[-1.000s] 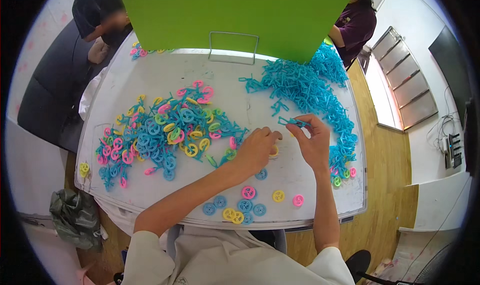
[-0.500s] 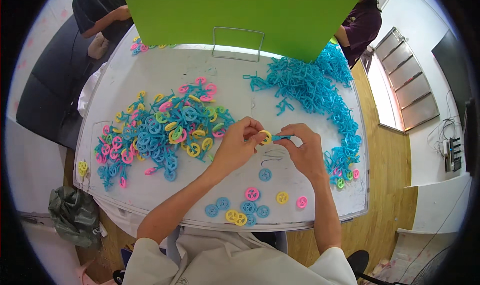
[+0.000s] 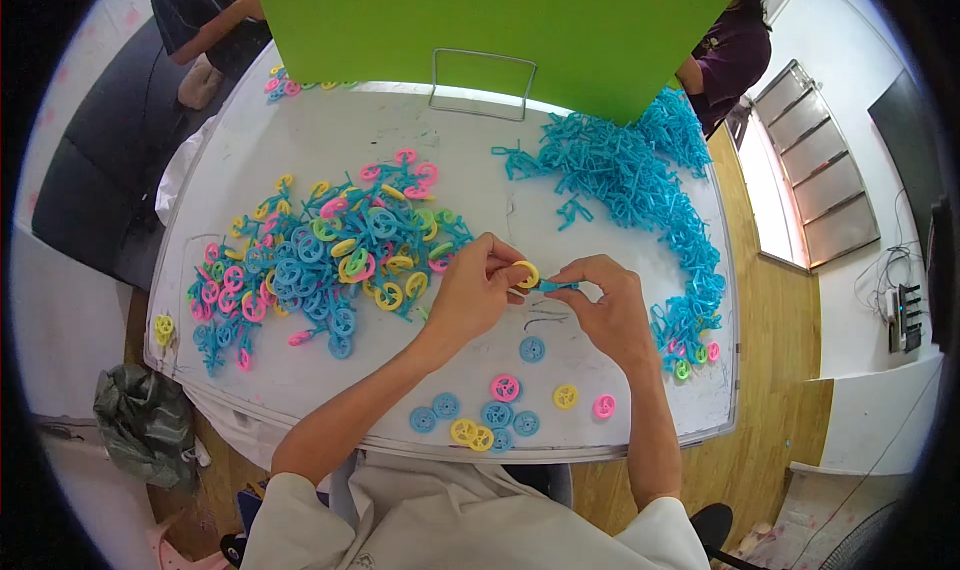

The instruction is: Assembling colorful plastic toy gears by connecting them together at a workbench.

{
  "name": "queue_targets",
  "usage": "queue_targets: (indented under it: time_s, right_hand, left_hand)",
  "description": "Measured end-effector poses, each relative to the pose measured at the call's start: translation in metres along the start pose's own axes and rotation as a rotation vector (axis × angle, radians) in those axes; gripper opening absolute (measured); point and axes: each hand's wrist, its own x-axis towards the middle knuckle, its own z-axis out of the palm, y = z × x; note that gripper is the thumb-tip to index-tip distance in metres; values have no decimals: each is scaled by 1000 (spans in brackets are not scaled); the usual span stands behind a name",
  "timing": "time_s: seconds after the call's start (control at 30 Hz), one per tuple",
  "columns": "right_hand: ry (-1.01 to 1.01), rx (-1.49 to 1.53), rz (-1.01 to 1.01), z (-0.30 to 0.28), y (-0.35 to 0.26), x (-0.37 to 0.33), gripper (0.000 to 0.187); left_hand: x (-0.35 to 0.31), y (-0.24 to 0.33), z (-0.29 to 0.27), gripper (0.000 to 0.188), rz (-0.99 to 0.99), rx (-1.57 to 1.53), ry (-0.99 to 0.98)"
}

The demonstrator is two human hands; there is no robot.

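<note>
Between the fingertips of my left hand [image 3: 474, 285] a small yellow wheel [image 3: 525, 275] is pinched, over the middle of the table. My right hand [image 3: 607, 305] is closed on a blue plastic fork piece [image 3: 558, 286], whose end meets the wheel. Whether the two are joined I cannot tell, as fingers hide part of them. Loose wheels lie below my hands: a blue wheel [image 3: 532, 349], a pink wheel [image 3: 505, 388], a yellow wheel [image 3: 565, 397] and several others.
To the left spreads a heap of forks with coloured wheels [image 3: 310, 260]. A long pile of blue fork pieces [image 3: 640, 180] runs down the right side of the white table [image 3: 470, 170]. A green panel [image 3: 500, 30] with a wire stand [image 3: 483, 85] stands at the far side; people sit behind it.
Both hands stay in nearly the same place, with the yellow wheel and the fork piece still held together. The wheel has turned slightly; the whole view has shifted a little.
</note>
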Motion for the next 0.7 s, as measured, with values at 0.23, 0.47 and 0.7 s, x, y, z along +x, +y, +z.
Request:
queue_targets:
  time_s: [0.23,0.47,0.7]
  right_hand:
    - [-89,30,124,2,1,-1,16]
    - [-45,452,328,4,7,0,18]
    - [-125,752,400,9,21,-2,22]
  left_hand:
    - [-7,8,8,1,150,59,17]
    - [-16,4,17,12,325,-47,53]
    - [-18,-5,19,11,444,42,95]
